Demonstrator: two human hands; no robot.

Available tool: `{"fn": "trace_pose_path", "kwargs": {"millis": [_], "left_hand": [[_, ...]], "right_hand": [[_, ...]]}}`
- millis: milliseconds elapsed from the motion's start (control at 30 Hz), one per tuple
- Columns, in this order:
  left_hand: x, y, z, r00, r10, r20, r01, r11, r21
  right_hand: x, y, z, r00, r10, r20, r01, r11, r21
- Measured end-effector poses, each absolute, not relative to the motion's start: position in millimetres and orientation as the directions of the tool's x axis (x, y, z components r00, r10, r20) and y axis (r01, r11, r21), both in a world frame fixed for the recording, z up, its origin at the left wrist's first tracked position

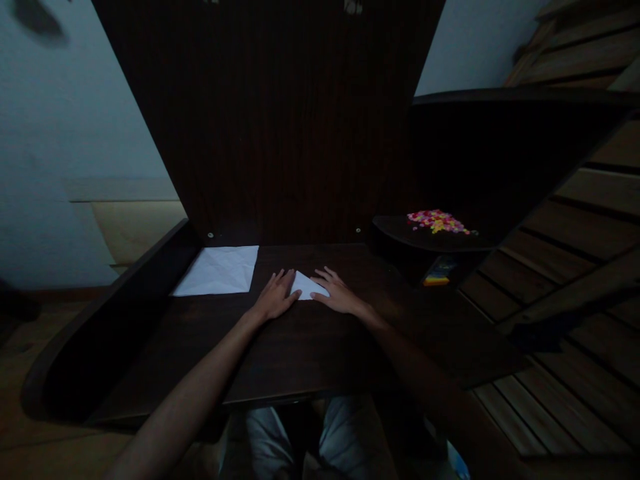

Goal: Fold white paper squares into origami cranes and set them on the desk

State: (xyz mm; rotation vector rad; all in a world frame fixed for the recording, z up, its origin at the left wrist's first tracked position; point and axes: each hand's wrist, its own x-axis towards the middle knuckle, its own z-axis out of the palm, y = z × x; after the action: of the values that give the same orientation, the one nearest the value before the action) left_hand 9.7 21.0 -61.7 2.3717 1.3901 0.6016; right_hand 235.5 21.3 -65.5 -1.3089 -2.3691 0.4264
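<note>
A small white sheet of paper (pixel 303 285), folded to a triangle with its peak pointing away from me, lies flat on the dark wooden desk (pixel 320 353). My left hand (pixel 276 295) rests on its left side, fingers stretched out and the thumb on the paper. From the right, my right hand (pixel 339 292) lies over the other corner, its fingers spread and its thumb on the paper too. Both hands press down on the sheet rather than grip it. The triangle's outer corners are partly hidden under the hands.
A larger creased white sheet (pixel 220 270) lies on the desk to the left. At the right, a raised corner shelf (pixel 395 230) bears a heap of colourful small pieces (pixel 440 221). Below it, a yellow-and-blue item (pixel 437 280) sits in a compartment. A raised side panel (pixel 115 303) bounds the left.
</note>
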Motion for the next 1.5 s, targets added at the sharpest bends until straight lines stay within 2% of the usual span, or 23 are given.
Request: {"fn": "trace_pose_path", "kwargs": {"millis": [100, 233, 367, 467, 567, 733, 833, 1000, 1133, 1233, 1400, 1500], "left_hand": [[6.1, 22.5, -59.1, 0.38, 0.905, 0.19, 0.649, -0.407, 0.642], [0.4, 24.7, -54.2, 0.336, 0.926, 0.175, 0.359, -0.298, 0.884], [-0.1, 26.4, -49.7, 0.262, 0.959, 0.105, 0.114, -0.139, 0.984], [3.6, 22.7, -44.4, 0.218, 0.976, -0.007, 0.023, 0.002, 1.0], [8.1, 14.7, -37.0, 0.274, 0.954, -0.121, 0.007, 0.124, 0.992], [15.5, 5.9, -30.3, 0.291, 0.945, -0.146, -0.083, 0.177, 0.981], [21.1, 6.3, -33.8, 0.201, 0.969, -0.144, -0.156, 0.177, 0.972], [28.5, 6.5, -39.9, 0.18, 0.976, -0.121, -0.221, 0.16, 0.962], [28.8, 5.4, -36.6, 0.278, 0.947, -0.162, -0.248, 0.234, 0.94], [27.1, 6.1, -33.6, 0.279, 0.938, -0.207, -0.248, 0.279, 0.928], [25.8, 8.4, -33.7, 0.29, 0.929, -0.231, -0.255, 0.307, 0.917], [25.0, 10.0, -33.7, 0.303, 0.914, -0.27, -0.289, 0.358, 0.888]], "right_hand": [[234.7, 21.9, -63.1, -0.462, 0.861, 0.212, 0.711, 0.503, -0.491], [234.0, 21.1, -58.7, -0.449, 0.851, 0.272, 0.643, 0.519, -0.563], [233.8, 18.3, -53.7, -0.404, 0.857, 0.319, 0.571, 0.509, -0.644], [233.3, 17.7, -51.7, -0.344, 0.882, 0.323, 0.486, 0.461, -0.742], [233.0, 19.5, -51.3, -0.239, 0.918, 0.317, 0.341, 0.385, -0.858], [231.2, 21.9, -48.9, -0.002, 0.969, 0.249, -0.039, 0.249, -0.968], [226.6, 19.3, -46.3, -0.025, 0.985, 0.172, -0.187, 0.164, -0.968], [215.8, 12.9, -46.6, -0.216, 0.971, 0.107, -0.145, 0.077, -0.986], [213.9, 12.0, -47.6, -0.208, 0.975, 0.073, -0.176, 0.036, -0.984], [216.7, 13.1, -47.6, -0.221, 0.974, 0.054, -0.201, 0.009, -0.98], [218.9, 15.2, -50.6, -0.226, 0.969, 0.098, -0.131, 0.069, -0.989], [218.2, 15.2, -52.5, -0.234, 0.951, 0.201, -0.033, 0.199, -0.979]]}}
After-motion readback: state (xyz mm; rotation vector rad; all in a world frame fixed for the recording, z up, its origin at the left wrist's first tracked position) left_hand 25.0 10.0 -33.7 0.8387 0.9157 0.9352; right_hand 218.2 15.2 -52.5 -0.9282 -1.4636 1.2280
